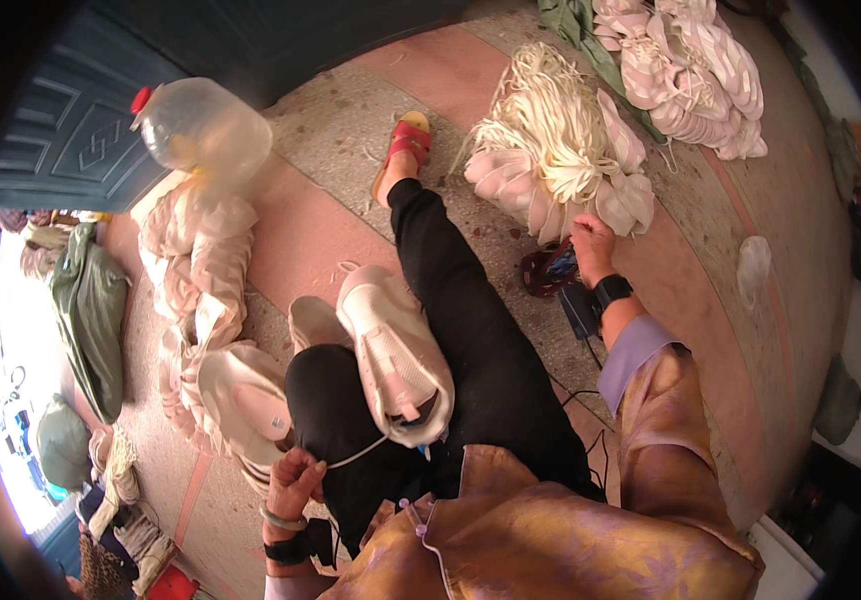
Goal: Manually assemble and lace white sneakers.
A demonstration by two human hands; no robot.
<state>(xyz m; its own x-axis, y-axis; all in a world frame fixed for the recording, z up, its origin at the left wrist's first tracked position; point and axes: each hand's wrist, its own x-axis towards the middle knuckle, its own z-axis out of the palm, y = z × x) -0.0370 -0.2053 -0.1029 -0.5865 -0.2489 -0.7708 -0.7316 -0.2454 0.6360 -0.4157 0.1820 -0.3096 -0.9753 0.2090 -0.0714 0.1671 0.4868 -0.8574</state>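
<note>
A pale pinkish-white shoe [391,350] lies across my lap, its opening toward me. From that opening a white shoelace [359,455] runs left to my left hand [296,480], whose fingers are pinched on it by my left knee. My right hand [594,245] reaches out far to the right with bent fingers, at the near edge of a heap of pale shoe uppers [516,190]. A thick bunch of cream laces [551,120] is spread over that heap. Whatever my right fingertips hold, if anything, is too small to make out.
More pale shoes [246,395] are stacked by my left knee. Beyond them stands a clear plastic jug [206,130] with a red cap. Another pile of uppers [691,75] lies at the far right, a green sack [91,320] at left. Black cables [596,440] trail beside my right leg.
</note>
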